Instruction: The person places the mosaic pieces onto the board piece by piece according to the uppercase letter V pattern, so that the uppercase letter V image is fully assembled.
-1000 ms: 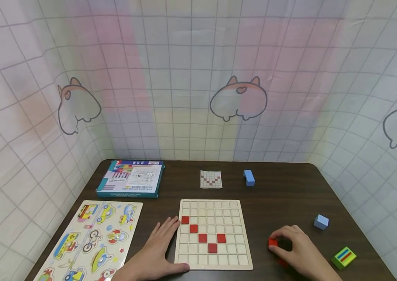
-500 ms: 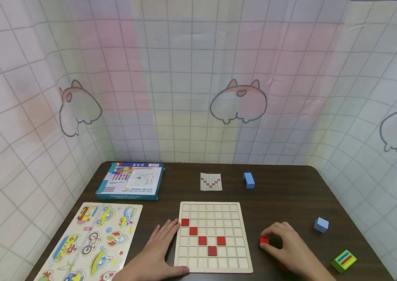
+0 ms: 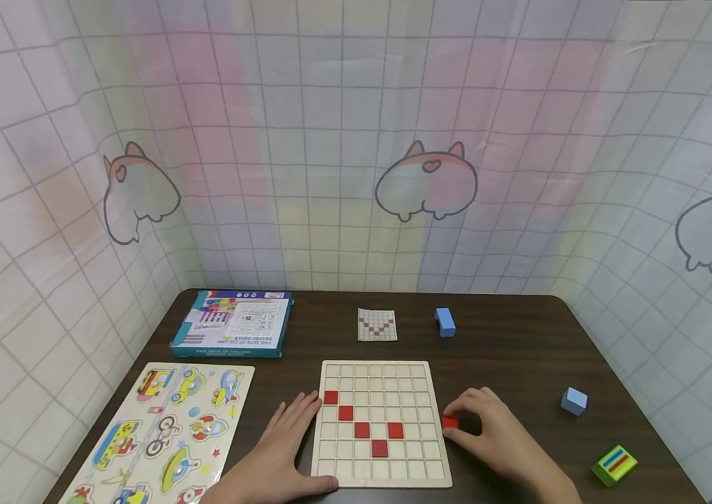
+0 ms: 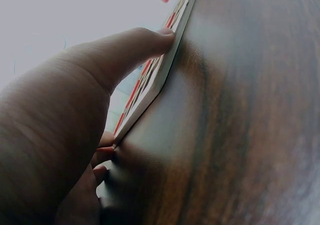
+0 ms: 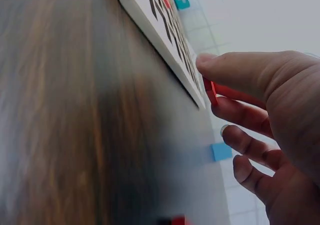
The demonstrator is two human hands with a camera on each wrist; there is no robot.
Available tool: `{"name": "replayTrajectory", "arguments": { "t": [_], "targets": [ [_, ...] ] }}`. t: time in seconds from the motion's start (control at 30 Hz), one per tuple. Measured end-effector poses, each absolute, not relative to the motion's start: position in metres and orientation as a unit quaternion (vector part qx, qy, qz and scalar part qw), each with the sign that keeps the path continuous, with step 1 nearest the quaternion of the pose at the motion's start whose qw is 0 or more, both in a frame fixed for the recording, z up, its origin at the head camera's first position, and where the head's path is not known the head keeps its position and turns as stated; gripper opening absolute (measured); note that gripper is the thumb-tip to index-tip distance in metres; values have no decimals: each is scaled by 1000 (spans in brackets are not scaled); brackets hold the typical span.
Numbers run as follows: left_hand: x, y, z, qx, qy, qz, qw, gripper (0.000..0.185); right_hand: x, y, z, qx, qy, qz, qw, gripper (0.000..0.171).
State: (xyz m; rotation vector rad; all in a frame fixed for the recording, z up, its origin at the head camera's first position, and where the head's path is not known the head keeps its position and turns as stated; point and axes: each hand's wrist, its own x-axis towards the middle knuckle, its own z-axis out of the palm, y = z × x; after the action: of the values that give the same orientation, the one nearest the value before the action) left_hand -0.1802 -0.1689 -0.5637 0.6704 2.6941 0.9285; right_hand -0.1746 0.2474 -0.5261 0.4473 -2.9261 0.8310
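Note:
A pale wooden grid board (image 3: pixel 414 400) lies flat on the dark table, with several red squares (image 3: pixel 379 448) set in its cells in a slanting pattern. Along its left side rests my left hand (image 3: pixel 276 455), fingers spread straight and fingertips at the edge; in the left wrist view the thumb (image 4: pixel 145 42) touches the near rim. My right hand (image 3: pixel 497 437) is right beside the board's right edge. Its thumb and index finger pinch a small red square tile (image 3: pixel 450 423), seen edge-on in the right wrist view, while the other fingers stay loosely bent.
Behind the board lies a small pattern card (image 3: pixel 377 325) near a blue block (image 3: pixel 446 323). A light-blue cube (image 3: pixel 574 401) and a striped green block (image 3: pixel 614 465) stand right. At left are a boxed toy (image 3: pixel 232 323) and a vehicle picture puzzle (image 3: pixel 160 434). Another red piece (image 5: pixel 178 220) lies on the table.
My right hand has moved left with the red tile, from the open table to the board's right edge. My left hand has stayed in place on the board's left side.

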Motion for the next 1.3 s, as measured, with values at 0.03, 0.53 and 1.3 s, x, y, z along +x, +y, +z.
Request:
{"name": "replayTrajectory", "arguments": {
  "t": [0.03,0.53,1.3],
  "targets": [
    [-180,-169,-564,227,915,314,107,134,-176,245,-526,149,-950,273,33,20],
    [-179,-169,-564,228,917,311,103,134,-190,219,-524,179,-932,314,15,17],
    [-181,-170,-567,233,917,309,97,134,-209,196,-534,189,-930,317,-6,16]
  ]
}}
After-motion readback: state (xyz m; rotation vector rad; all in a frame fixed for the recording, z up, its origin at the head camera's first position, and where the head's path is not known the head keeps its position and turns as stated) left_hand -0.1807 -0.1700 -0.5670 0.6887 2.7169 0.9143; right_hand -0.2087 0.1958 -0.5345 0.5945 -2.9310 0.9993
